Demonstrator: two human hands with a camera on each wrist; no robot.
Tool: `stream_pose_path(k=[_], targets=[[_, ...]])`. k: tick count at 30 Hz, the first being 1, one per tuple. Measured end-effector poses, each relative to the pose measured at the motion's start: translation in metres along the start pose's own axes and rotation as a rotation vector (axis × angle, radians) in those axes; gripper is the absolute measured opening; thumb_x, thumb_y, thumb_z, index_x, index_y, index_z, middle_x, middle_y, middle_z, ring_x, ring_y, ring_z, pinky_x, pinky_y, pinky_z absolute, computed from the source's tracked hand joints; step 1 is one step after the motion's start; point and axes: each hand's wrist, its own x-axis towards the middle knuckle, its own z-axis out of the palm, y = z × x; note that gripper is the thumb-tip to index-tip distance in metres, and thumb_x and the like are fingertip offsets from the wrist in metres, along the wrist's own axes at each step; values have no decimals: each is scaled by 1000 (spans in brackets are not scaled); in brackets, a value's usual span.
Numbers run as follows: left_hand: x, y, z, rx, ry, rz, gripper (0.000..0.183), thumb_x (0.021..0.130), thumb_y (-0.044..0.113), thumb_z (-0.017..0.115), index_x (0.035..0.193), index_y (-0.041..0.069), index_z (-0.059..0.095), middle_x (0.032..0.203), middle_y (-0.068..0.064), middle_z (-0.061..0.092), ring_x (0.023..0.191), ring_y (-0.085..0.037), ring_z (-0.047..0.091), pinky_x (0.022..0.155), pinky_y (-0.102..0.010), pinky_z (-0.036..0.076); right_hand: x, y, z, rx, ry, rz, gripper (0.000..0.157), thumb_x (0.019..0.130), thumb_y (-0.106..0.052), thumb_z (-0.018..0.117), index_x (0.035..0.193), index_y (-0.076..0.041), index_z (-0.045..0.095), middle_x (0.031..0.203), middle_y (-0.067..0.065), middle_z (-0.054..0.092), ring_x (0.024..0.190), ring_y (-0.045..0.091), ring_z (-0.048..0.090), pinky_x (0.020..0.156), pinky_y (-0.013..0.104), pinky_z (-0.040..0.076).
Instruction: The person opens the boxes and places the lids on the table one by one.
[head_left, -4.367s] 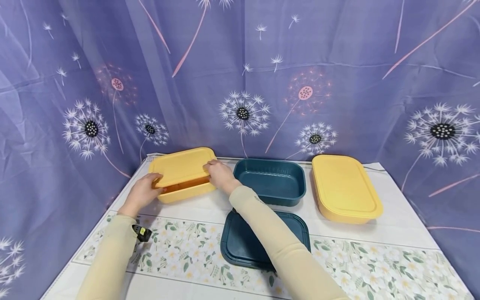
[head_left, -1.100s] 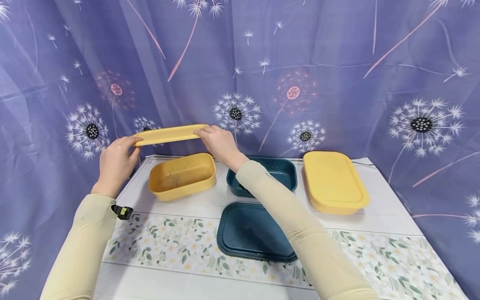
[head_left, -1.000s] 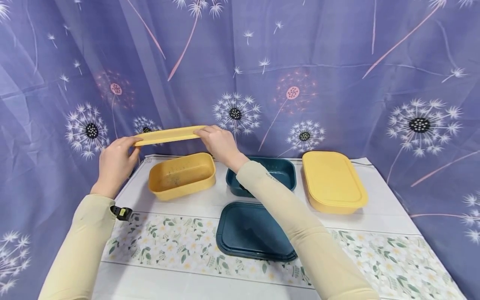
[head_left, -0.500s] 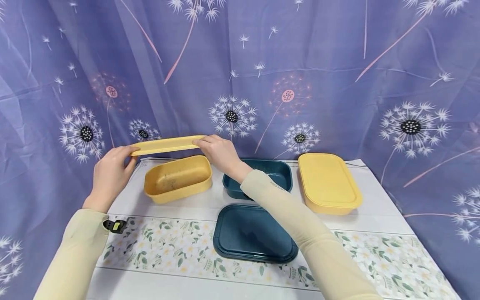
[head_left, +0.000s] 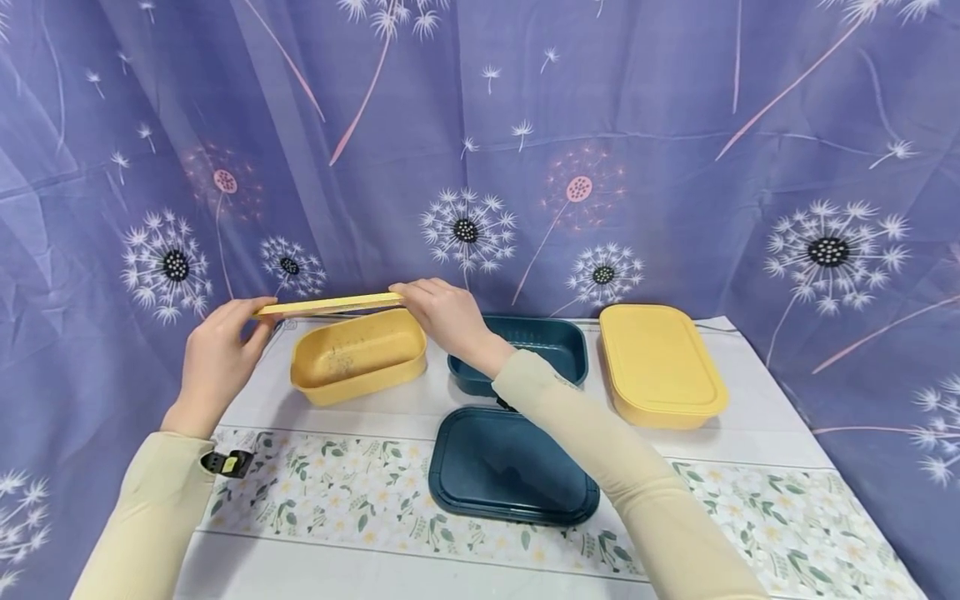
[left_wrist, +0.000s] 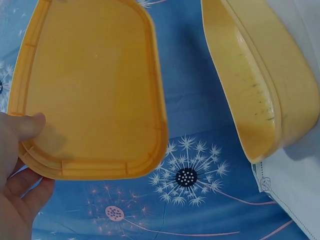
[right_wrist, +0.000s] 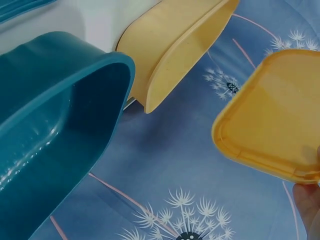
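Note:
A yellow lid [head_left: 330, 306] is held up in the air by both hands, seen nearly edge-on in the head view. My left hand [head_left: 217, 358] pinches its left end, thumb on the underside in the left wrist view, where the rimmed inner face of the lid [left_wrist: 95, 90] shows. The right hand [head_left: 450, 325] grips the opposite end; only some fingers [right_wrist: 307, 202] show in the right wrist view. Just below and nearer than the lid sits an uncovered yellow container [head_left: 360, 387], apart from it, with dark specks on its inside.
A dark teal open container [head_left: 551, 342] stands right of the yellow one, partly behind the right arm. Its teal lid [head_left: 510, 467] lies in front on the floral strip. A second yellow container [head_left: 663, 362], lid on, stands at the right. A patterned curtain [head_left: 525, 108] hangs behind.
The yellow lid has come off its container and been raised by both hands. Over the last second it has dropped a little and tilted to nearly edge-on.

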Motion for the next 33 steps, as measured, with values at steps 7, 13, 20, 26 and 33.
stream_pose_path(k=[7, 13, 20, 26, 33], targets=[[-1, 2, 0, -49, 35, -23, 27, 87, 3, 79, 114, 0, 73, 99, -20, 71, 90, -37, 67, 76, -35, 48, -5, -1, -3, 129, 16, 88, 28, 100, -18, 66, 125, -7, 70, 112, 5, 73, 96, 18, 69, 79, 28, 55], [-1, 3, -2, -86, 47, -82, 29, 87, 6, 80, 115, 0, 73, 103, -20, 72, 92, -36, 67, 76, -7, 33, -7, -3, -4, 194, 19, 150, 29, 98, -16, 69, 125, -7, 70, 109, 5, 73, 86, 16, 66, 73, 26, 53], [-2, 5, -6, -154, 55, -189, 35, 87, 12, 81, 119, 3, 72, 111, -16, 72, 94, 5, 58, 77, -5, 39, -12, -7, -7, 300, 9, 225, 30, 99, -18, 68, 127, -7, 69, 115, 6, 71, 88, 14, 66, 75, 22, 51], [-2, 6, -6, -222, 60, -274, 32, 87, 15, 81, 116, 4, 73, 105, -12, 72, 88, 13, 56, 73, -4, 45, -19, -6, -3, 353, 0, 258, 33, 100, -19, 67, 130, -9, 67, 119, 7, 70, 91, 13, 65, 76, 21, 51], [-3, 7, -4, -224, 57, -335, 32, 86, 22, 83, 116, 10, 75, 98, 1, 70, 69, 9, 57, 64, -5, 44, -24, -7, 1, 439, 23, 312, 34, 98, -20, 68, 131, -9, 67, 121, 7, 69, 95, 15, 67, 76, 19, 53]])
